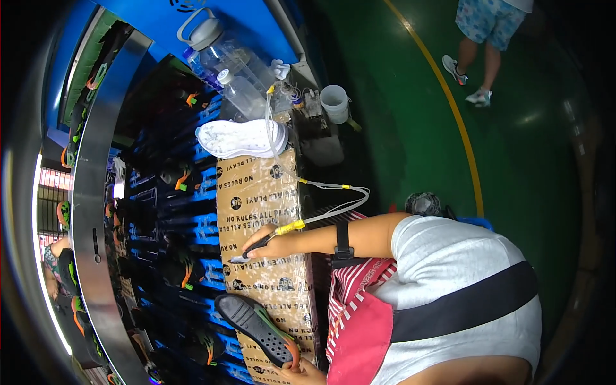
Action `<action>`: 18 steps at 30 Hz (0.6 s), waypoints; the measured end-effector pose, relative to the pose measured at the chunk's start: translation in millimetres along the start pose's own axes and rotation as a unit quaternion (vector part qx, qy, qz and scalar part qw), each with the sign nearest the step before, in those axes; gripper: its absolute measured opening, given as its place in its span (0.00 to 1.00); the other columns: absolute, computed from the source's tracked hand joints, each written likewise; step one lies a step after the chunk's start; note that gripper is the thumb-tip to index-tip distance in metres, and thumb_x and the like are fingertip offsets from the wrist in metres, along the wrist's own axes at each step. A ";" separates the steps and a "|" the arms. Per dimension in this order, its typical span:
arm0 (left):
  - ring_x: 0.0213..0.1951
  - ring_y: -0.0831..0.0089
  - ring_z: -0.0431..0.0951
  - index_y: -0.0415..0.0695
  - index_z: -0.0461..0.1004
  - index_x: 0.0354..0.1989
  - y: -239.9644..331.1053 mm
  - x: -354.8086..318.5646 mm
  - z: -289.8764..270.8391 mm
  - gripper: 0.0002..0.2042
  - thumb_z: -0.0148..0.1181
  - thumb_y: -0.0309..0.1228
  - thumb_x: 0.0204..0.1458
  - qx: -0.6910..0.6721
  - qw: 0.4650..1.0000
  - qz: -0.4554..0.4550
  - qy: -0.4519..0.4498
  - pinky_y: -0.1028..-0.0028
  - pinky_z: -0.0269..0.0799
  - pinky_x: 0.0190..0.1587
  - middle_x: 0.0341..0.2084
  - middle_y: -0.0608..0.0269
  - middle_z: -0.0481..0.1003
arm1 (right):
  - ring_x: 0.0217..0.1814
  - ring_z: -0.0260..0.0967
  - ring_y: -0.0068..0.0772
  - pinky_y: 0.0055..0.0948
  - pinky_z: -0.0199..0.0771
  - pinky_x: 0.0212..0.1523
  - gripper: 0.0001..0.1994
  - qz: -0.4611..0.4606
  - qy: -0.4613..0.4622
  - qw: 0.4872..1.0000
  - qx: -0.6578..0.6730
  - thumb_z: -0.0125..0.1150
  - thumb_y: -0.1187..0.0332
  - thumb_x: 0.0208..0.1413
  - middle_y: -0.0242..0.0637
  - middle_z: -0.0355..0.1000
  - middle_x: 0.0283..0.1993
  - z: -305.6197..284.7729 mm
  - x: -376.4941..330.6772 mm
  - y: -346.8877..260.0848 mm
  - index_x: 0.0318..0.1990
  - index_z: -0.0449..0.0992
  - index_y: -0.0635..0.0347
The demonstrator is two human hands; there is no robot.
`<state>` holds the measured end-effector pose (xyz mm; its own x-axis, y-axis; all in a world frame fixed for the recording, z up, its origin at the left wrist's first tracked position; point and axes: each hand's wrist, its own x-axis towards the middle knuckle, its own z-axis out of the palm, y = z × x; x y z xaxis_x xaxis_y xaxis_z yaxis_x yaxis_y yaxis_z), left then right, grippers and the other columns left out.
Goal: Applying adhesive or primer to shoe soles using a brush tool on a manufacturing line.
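Note:
My left hand (pixel 307 373) grips one end of a dark grey shoe sole (pixel 253 326) with an orange-green edge, its holed face turned up. In my right hand (pixel 263 247) is a dark-handled tool (pixel 257 244) with a pale, flat tip, closed in the fingers over the cardboard-topped bench (pixel 260 192). A clear tube (pixel 333 210) with yellow tape runs past my right wrist toward the far end of the bench. The tool tip and the sole are apart. A white shoe sole (pixel 240 139) lies at the far end of the cardboard.
Clear plastic bottles (pixel 240 90) and a white bucket (pixel 334 104) stand beyond the bench. To the left, blue racks (pixel 205 221) hold several dark soles beside a metal rail (pixel 96 192). Another person (pixel 491 58) stands on the green floor (pixel 410 141), far right.

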<state>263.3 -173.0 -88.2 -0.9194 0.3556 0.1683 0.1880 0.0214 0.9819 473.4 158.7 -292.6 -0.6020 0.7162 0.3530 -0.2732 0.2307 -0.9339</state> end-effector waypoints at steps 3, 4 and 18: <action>0.39 0.62 0.73 0.40 0.66 0.45 -23.7 -35.1 7.0 0.20 0.52 0.42 0.50 -0.078 0.993 -0.085 -0.029 0.65 0.68 0.42 0.40 0.55 0.71 | 0.33 0.73 0.28 0.24 0.70 0.35 0.12 0.032 -0.019 0.999 0.009 0.60 0.68 0.47 0.40 0.75 0.33 -2.9 -0.5 -9.4 0.39 0.76 0.62; 0.39 0.63 0.73 0.40 0.66 0.45 -31.3 -46.5 10.1 0.20 0.51 0.42 0.50 -0.105 0.987 -0.113 -0.039 0.65 0.68 0.42 0.41 0.55 0.71 | 0.32 0.73 0.27 0.23 0.70 0.34 0.12 0.047 -0.023 0.998 0.022 0.60 0.68 0.47 0.40 0.75 0.33 -3.9 -0.7 -11.6 0.39 0.76 0.62; 0.44 0.66 0.71 0.42 0.67 0.48 -114.5 -125.3 84.1 0.18 0.47 0.39 0.52 -0.453 0.780 -0.392 -0.180 0.68 0.67 0.46 0.45 0.57 0.70 | 0.37 0.71 0.27 0.25 0.70 0.39 0.12 -0.002 -0.044 0.999 0.005 0.61 0.65 0.47 0.39 0.75 0.35 12.6 -1.4 10.4 0.38 0.76 0.62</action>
<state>386.0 -141.4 -229.0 -0.4420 0.8073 -0.3910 -0.8547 -0.2467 0.4568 461.9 151.9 -302.1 -0.6640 0.6548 0.3610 -0.2837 0.2261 -0.9319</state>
